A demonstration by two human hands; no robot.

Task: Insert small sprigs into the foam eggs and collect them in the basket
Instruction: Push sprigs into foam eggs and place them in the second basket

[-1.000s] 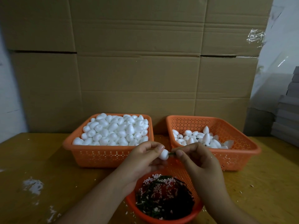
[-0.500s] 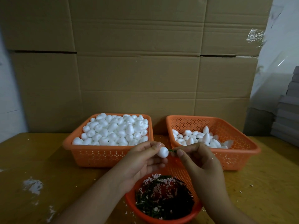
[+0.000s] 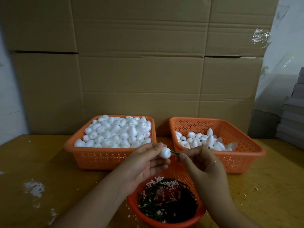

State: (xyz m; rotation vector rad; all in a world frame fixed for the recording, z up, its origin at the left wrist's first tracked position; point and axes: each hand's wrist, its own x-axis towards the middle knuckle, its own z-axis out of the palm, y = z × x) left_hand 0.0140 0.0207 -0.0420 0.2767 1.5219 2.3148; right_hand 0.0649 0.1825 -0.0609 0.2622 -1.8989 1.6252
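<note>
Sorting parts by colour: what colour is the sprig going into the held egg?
Green; the sprig shows best in the head view, beside the white foam egg.

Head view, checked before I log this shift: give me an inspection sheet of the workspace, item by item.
Surface: wooden table, white crumbs and smears on its left part.
Job's things: left basket heaped with foam eggs; right basket partly filled with eggs; round basket of green sprigs nearest the person.
Clutter: foam crumbs among the sprigs and round that basket.
Hands: left hand holds a foam egg; right hand pinches a sprig at the egg's end.
Cables: nothing seen.
Surroundings: cardboard boxes behind; grey stack and plastic sheet at right.
</note>
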